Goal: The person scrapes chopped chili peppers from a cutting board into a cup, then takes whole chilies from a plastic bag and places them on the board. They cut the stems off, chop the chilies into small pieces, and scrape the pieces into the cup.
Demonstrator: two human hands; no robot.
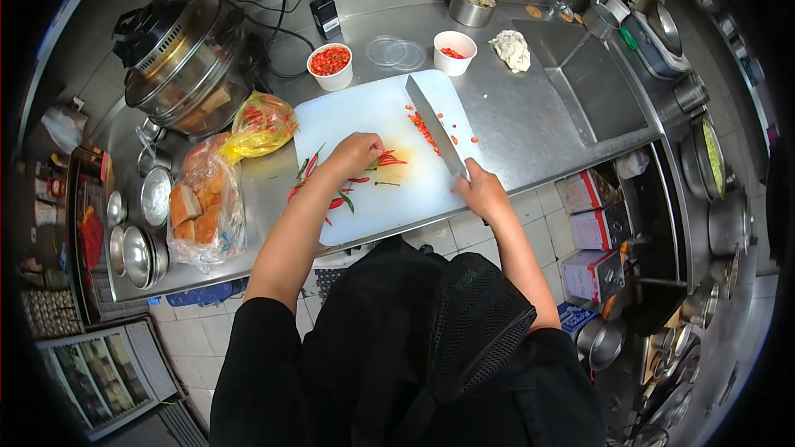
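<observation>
On the white cutting board (pixel 364 103), my left hand (pixel 359 154) is closed, its fingertips pinching a small bunch of red chili peppers (pixel 392 160). My right hand (pixel 484 192) grips the handle of a large kitchen knife (pixel 430 117), whose blade lies low over the board and points away from me. Beside the blade is a row of chopped red chili (pixel 424 133), with a few bits on the other side. Whole chilies (pixel 341 201) with green stems are scattered below my left forearm. A loose green stem (pixel 387 184) rests near the board's middle.
Behind the board stand a tub of chopped chili (pixel 331 66), clear lids (pixel 396 52) and a second white tub (pixel 455 53). Left are a yellow bag of chilies (pixel 263 124), bagged bread (pixel 199 207) and a glass-bowled appliance (pixel 195 66). A sink (pixel 596 83) is at right.
</observation>
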